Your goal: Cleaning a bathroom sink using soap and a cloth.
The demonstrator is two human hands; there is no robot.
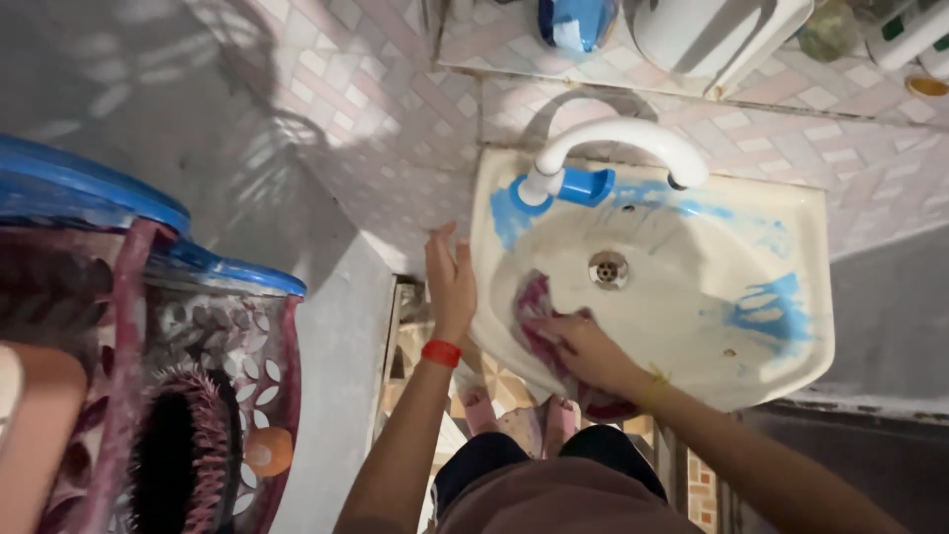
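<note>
arms: both bare, no sleeves showing | left hand (450,282): bare, chunky red band snug round the wrist | right hand (585,348): bare, thin yellowish string tied at the wrist | top: brownish-maroon, just the front edge in view | legs: dark shorts or trousers, hard to say which | feet: pinkish slippers down below

Glossy cream ceramic on the sink (781,222), smeared with wet blue streaks at 3 o'clock of the dull metal drain (608,269). The tap (623,138) shines as smooth white plastic with a blue plastic handle. Under the right hand (583,346) lies a soft, damp-looking magenta cloth (534,302), crumpled and matt. The left hand (450,282) rests on the slick rim. The wall tiles (366,89) gleam. At 9 o'clock, a perforated plastic basket (267,366) holds a bristly brush (183,455).
</note>
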